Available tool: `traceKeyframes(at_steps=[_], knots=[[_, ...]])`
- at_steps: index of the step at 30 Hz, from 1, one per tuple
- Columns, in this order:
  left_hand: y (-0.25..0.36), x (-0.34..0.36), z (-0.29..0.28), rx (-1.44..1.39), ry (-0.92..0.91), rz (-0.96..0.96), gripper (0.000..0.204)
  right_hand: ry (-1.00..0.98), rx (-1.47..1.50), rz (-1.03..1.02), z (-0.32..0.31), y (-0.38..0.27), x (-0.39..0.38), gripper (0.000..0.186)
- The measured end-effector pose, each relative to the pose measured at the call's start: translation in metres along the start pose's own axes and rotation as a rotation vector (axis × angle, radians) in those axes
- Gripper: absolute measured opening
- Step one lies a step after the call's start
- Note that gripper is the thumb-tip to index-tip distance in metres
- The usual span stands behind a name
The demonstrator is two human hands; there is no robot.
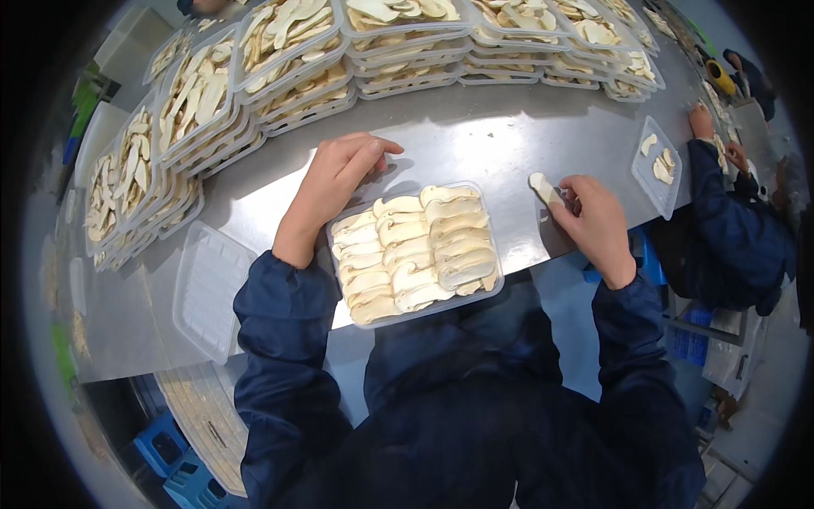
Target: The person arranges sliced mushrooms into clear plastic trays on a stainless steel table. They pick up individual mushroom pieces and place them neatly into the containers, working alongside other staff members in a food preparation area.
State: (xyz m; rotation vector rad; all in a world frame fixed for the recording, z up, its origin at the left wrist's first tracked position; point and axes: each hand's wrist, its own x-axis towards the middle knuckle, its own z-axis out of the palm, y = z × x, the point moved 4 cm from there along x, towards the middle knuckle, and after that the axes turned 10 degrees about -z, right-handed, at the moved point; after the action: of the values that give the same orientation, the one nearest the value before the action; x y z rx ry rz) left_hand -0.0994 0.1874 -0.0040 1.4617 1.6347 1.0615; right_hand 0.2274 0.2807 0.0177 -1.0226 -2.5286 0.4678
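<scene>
Before me a clear plastic tray (500, 282) holds overlapping pale mushroom slices (413, 246) laid in three columns. My left hand (349, 168) rests beyond the tray's far left corner, its fingers loosely bent and partly apart, with nothing seen in it. Right of the tray, my right hand (593, 222) pinches the lower end of a single mushroom slice (543, 187) just above the steel table. Its fingers are closed round that end, and the slice's pale far end sticks out toward the upper left.
Stacked trays of mushroom slices (407, 72) line the table's far side and curve round to the left stacks (199, 102). An empty clear tray (208, 288) lies at left. Another tray (649, 182) with a few pieces sits at right, near a co-worker's sleeve (733, 229).
</scene>
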Motion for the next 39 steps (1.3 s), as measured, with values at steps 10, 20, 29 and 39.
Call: traceKeyframes(at_steps=[10,20,29,39], knots=[[-0.005,-0.005,-0.004,0.075,-0.015,0.004,0.043,-0.121,0.122,-0.368,-0.009,-0.072,-0.006,0.025],[-0.003,-0.001,-0.003,0.073,-0.021,0.031,0.046,-0.245,0.178,-0.541,0.026,-0.116,-0.038,0.035],[-0.004,-0.001,-0.002,0.062,-0.032,0.015,0.046,-0.182,0.216,-0.457,0.019,-0.105,-0.029,0.028],[-0.004,0.0,-0.009,-0.089,0.028,-0.028,0.041,-0.191,0.594,-0.009,0.036,-0.031,0.058,0.02]])
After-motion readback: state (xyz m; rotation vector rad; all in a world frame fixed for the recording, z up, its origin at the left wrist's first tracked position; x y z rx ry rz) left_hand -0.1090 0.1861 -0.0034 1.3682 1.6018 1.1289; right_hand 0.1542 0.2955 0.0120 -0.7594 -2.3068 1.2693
